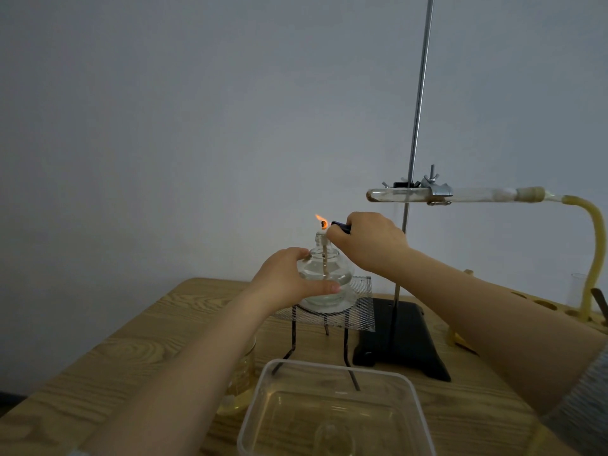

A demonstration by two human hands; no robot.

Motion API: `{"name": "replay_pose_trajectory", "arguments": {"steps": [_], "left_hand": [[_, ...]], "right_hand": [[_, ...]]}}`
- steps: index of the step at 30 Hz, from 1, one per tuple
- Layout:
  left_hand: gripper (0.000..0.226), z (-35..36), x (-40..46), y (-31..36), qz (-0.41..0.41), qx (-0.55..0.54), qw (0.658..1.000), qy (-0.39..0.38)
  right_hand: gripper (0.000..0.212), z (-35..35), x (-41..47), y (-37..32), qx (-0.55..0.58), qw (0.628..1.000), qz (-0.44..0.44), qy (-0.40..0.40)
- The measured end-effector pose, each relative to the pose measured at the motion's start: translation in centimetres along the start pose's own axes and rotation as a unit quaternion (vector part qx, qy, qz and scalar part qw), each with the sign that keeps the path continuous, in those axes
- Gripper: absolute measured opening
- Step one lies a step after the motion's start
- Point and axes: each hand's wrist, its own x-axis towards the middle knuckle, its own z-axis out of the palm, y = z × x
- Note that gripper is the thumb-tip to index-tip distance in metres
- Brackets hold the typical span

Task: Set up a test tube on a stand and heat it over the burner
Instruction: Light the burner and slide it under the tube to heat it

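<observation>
A glass alcohol burner (pixel 332 274) stands on a wire mesh (pixel 358 311) over a black tripod (pixel 346 348). My left hand (pixel 289 279) grips the burner's body from the left. My right hand (pixel 368 241) holds a dark lighter (pixel 341 226) at the wick, where an orange flame (pixel 320 221) burns. A test tube (pixel 398 195) lies level in a metal clamp (pixel 437 189) on the stand rod (pixel 416 126), up and to the right of the flame. A stopper (pixel 529 194) and a yellow hose (pixel 595 251) close its right end.
The stand's black base (pixel 408 337) sits behind the tripod. A clear plastic tub (pixel 332 413) lies at the near edge, with a glass beaker (pixel 241 380) to its left. A wooden tube rack (pixel 539 304) is at the right.
</observation>
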Motion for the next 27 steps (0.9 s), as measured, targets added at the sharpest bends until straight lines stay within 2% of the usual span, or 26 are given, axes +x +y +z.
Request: {"name": "replay_pose_trajectory", "arguments": {"steps": [27], "left_hand": [[0.1,-0.4,-0.7,0.7,-0.012,0.017,1.0,-0.012]], "right_hand": [[0.045,0.9,-1.3,2.3,0.07,0.997,0.032,-0.011]]}}
